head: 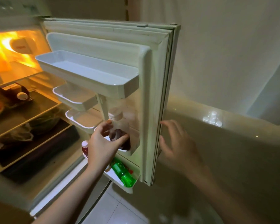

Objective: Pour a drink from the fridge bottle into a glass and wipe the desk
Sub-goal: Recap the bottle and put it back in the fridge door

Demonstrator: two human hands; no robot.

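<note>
A clear plastic bottle (118, 126) with a pale cap and dark red drink in its lower part stands in a small shelf (134, 149) of the open fridge door (153, 97). My left hand (102, 146) wraps around the bottle's lower half, thumb on one side and fingers on the other. My right hand (176, 143) hovers with fingers spread just beside the door's outer edge, holding nothing. No glass is in view.
A green bottle (123, 173) lies in the lowest door shelf, and a small red bottle (84, 148) stands behind my left wrist. An empty white tray (87, 73) juts out high on the door. The lit fridge shelves (23, 113) at left hold dark food items. Beige wall at right.
</note>
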